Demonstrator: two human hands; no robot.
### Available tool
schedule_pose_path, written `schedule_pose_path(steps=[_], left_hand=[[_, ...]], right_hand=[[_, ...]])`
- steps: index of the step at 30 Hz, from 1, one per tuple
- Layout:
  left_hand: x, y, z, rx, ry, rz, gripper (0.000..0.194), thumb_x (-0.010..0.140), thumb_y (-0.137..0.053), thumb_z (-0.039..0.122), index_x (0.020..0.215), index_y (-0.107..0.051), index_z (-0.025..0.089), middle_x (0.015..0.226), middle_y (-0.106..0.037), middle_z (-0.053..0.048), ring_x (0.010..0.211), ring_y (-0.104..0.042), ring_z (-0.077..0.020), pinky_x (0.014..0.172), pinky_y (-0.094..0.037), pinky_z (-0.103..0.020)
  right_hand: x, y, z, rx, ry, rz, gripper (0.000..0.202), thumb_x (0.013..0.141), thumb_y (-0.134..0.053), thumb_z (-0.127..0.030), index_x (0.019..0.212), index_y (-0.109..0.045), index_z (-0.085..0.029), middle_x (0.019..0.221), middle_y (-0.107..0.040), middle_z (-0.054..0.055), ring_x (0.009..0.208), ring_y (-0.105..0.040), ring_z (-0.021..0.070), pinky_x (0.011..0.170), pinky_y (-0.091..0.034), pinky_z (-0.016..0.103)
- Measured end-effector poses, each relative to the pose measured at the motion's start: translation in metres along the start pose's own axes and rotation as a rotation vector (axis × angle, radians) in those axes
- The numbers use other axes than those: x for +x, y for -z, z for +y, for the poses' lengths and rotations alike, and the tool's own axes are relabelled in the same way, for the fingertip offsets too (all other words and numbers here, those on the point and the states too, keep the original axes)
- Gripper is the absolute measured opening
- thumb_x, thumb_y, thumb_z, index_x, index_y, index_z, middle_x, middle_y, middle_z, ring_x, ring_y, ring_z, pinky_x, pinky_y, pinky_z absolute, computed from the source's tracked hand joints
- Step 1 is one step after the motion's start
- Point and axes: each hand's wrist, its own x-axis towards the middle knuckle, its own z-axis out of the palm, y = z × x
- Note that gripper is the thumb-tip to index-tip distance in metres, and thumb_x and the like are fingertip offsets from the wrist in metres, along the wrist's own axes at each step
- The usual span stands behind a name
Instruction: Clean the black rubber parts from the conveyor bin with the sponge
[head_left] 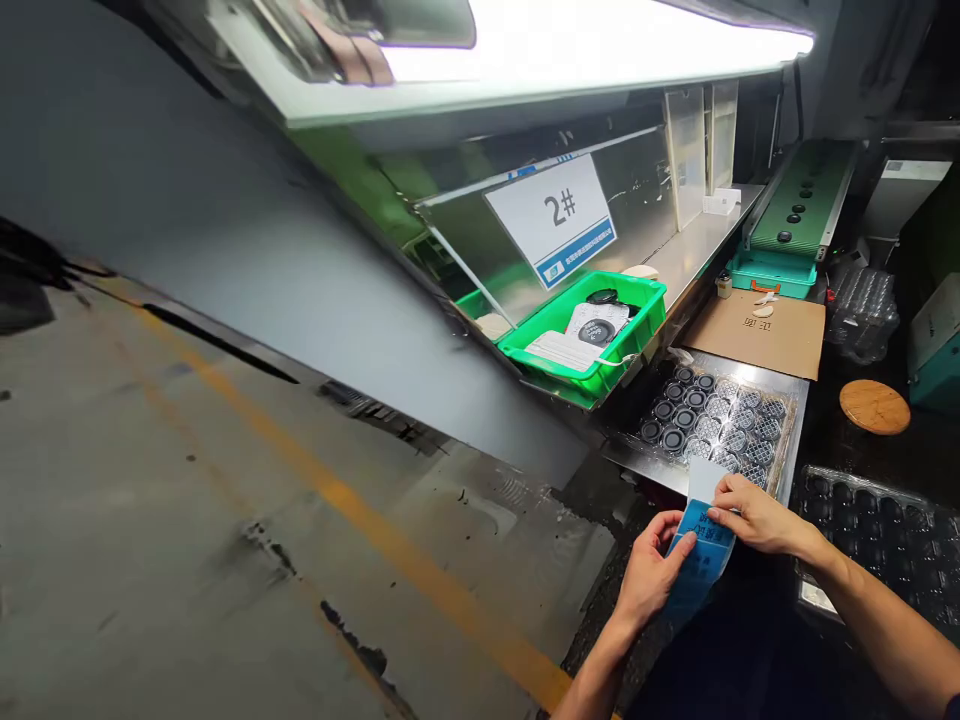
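Observation:
In the head view my left hand grips a blue printed label sheet from its left side, thumb on the front. Dark characters are printed across the blue. My right hand pinches the upper right edge, its fingers closed. A pale, blank strip sticks up above the blue part; I cannot tell whether it is backing paper. Just beyond the hands lies a clear tray of round black parts in rows, many showing a crosshatched face.
A green bin with papers and black discs sits on the ledge at left. Behind the tray are cardboard, a teal box and a green conveyor carrying black parts. A round wooden stool and another tray are at right.

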Motion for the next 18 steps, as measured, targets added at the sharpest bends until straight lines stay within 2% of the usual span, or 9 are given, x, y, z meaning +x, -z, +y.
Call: schedule_pose_path(steps=[3, 6, 8, 11, 15, 18], left_hand=[[0.014, 0.003, -0.002, 0.077, 0.019, -0.004, 0.042, 0.083, -0.072, 0.053, 0.102, -0.07, 0.015, 0.094, -0.074, -0.008, 0.085, -0.065, -0.0201, 0.079, -0.05, -0.029], [0.025, 0.008, -0.004, 0.123, 0.028, 0.007, 0.042, 0.083, -0.071, 0.055, 0.098, -0.071, 0.015, 0.089, -0.073, -0.007, 0.081, -0.063, -0.0189, 0.076, -0.049, -0.028], [0.031, 0.013, -0.005, 0.129, 0.038, 0.011, 0.042, 0.083, -0.071, 0.055, 0.097, -0.071, 0.015, 0.087, -0.072, -0.006, 0.079, -0.062, -0.018, 0.074, -0.049, -0.028], [0.036, 0.022, -0.004, 0.108, 0.058, -0.011, 0.041, 0.082, -0.074, 0.054, 0.096, -0.07, 0.015, 0.086, -0.071, -0.005, 0.079, -0.061, -0.0174, 0.075, -0.049, -0.027], [0.042, 0.036, 0.001, -0.032, 0.109, -0.143, 0.048, 0.08, -0.076, 0.054, 0.111, -0.069, 0.017, 0.097, -0.073, -0.006, 0.084, -0.063, -0.0185, 0.078, -0.051, -0.029], [0.046, 0.04, 0.002, -0.036, 0.136, -0.206, 0.048, 0.08, -0.076, 0.055, 0.105, -0.072, 0.014, 0.094, -0.072, -0.006, 0.081, -0.062, -0.0178, 0.077, -0.05, -0.029]], right_hand=[[0.008, 0.0, 0.014, 0.107, -0.109, -0.004, 0.021, 0.095, -0.062, -0.039, 0.1, -0.068, -0.02, 0.086, -0.064, 0.002, 0.08, -0.058, 0.0164, 0.072, -0.045, 0.028], [0.019, -0.001, 0.026, 0.26, -0.192, -0.016, 0.024, 0.087, -0.071, -0.042, 0.089, -0.064, -0.019, 0.073, -0.061, -0.002, 0.068, -0.055, 0.0136, 0.063, -0.041, 0.024], [0.027, 0.0, 0.032, 0.269, -0.191, -0.015, 0.026, 0.088, -0.069, -0.041, 0.079, -0.062, -0.018, 0.071, -0.06, -0.003, 0.067, -0.053, 0.0124, 0.062, -0.039, 0.024], [0.04, 0.003, 0.036, 0.23, -0.177, -0.04, 0.027, 0.091, -0.064, -0.04, 0.077, -0.064, -0.017, 0.07, -0.059, -0.003, 0.066, -0.05, 0.0112, 0.06, -0.035, 0.024], [0.054, 0.006, 0.035, 0.194, -0.093, -0.162, 0.032, 0.095, -0.057, -0.038, 0.074, -0.066, -0.016, 0.066, -0.057, -0.003, 0.062, -0.047, 0.0101, 0.059, -0.033, 0.024], [0.063, 0.006, 0.032, 0.252, -0.086, -0.18, 0.033, 0.096, -0.057, -0.041, 0.081, -0.073, -0.016, 0.069, -0.063, -0.002, 0.063, -0.051, 0.0115, 0.06, -0.037, 0.024]])
